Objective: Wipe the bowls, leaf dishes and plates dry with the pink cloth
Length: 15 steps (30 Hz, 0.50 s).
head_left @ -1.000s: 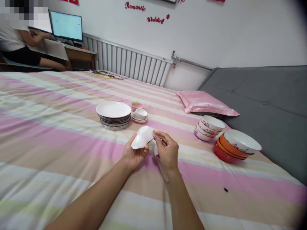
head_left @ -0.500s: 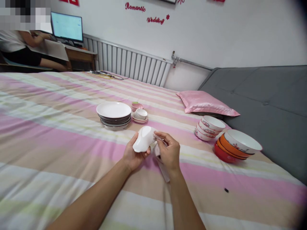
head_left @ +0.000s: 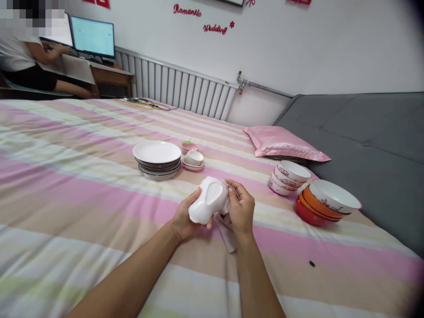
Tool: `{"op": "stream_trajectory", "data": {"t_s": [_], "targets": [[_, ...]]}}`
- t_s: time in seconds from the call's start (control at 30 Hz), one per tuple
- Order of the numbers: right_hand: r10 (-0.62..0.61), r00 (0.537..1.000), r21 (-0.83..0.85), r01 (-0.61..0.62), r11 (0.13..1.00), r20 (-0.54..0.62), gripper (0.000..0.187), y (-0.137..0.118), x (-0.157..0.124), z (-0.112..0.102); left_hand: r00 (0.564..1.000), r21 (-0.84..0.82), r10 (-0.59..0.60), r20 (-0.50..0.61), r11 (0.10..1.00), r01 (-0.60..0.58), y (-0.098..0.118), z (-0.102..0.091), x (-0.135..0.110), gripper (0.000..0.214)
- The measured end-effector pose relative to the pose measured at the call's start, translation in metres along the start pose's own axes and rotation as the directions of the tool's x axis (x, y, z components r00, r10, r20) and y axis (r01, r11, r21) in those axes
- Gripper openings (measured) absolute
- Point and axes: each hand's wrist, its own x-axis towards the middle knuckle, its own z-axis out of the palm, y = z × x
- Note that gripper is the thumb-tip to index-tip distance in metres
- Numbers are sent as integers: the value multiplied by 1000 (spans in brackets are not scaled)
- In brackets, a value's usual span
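A small white ceramic dish [head_left: 208,201] with a wavy outline is tilted so its underside, with a raised foot ring, faces me. My left hand [head_left: 187,216] grips it from the left, thumb on the near side and fingers beneath. My right hand [head_left: 242,207] is closed on a pale pink cloth [head_left: 228,238], pressed against the dish's right edge; the cloth's end hangs down below. Beyond the hands stand a stack of plates [head_left: 157,152], white on top with dark rims under it, and several small white dishes [head_left: 194,157] beside a pink bowl [head_left: 190,148].
On the right of the striped bedspread [head_left: 99,247] stand patterned white bowls [head_left: 286,179] and a stack of larger bowls [head_left: 324,203] in white, orange and red. A pink pillow [head_left: 286,142] lies by the grey headboard [head_left: 371,123]. A person [head_left: 20,57] sits at a desk, far left.
The dish has moved slightly right and toward me and turned, showing more of its underside. Both hands shifted with it, the right one still holding the cloth.
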Motion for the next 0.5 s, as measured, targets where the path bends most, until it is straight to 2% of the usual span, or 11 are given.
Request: {"op": "stream_trajectory", "data": {"t_s": [0.27,0.5], "targets": [[-58,991,-41,63,997,118,34,-8,-7,8,989,21,83,-123,996,-81,-1,2,1,45],[-87,957,14,87,996,276,38,-12,-13,14,934,-95,160,-319,975,-200,1,3,6,38]]}}
